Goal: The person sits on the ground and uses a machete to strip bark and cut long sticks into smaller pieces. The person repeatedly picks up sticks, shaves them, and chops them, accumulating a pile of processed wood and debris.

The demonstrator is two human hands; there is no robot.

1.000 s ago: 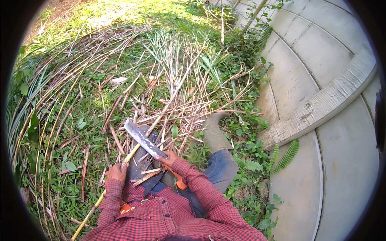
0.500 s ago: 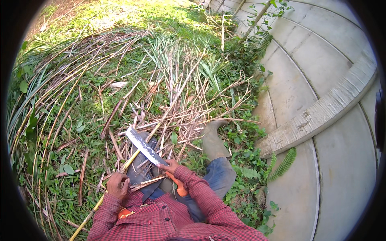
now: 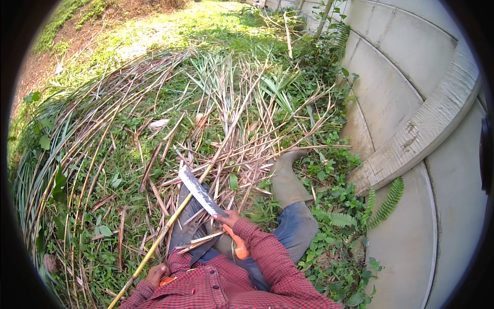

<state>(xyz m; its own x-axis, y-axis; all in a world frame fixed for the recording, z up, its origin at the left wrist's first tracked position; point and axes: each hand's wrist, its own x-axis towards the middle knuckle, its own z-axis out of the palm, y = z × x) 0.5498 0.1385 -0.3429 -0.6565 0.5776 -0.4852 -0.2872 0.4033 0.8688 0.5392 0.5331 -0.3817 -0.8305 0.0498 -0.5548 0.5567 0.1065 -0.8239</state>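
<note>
My right hand [image 3: 229, 218] is closed round the machete [image 3: 201, 192] where its worn, whitish-grey blade meets the orange handle. The blade points up and left, its middle over a long yellowish stalk [image 3: 159, 239]. That stalk slants from the lower left across my lap to the pile of dry stalks and leaf sheaths [image 3: 242, 134] ahead. Beside the stalk's lower part, near my left hip, is my left hand [image 3: 156, 274] with its fingers curled; what they hold, if anything, is hidden. Peeled pale strips [image 3: 207, 237] lie on my lap.
A curved heap of long cut stalks with green leaves [image 3: 77, 139] spreads on the left. At the right stands a concrete panel wall [image 3: 396, 216] with a slanting brace [image 3: 417, 129]. My boot [image 3: 288, 177] rests among weeds, and a fern [image 3: 388, 202] grows by the wall.
My left hand has drawn down and back toward my hip, uncovering more of the stalk. My right hand still grips the machete over the stalk. The view has shifted slightly.
</note>
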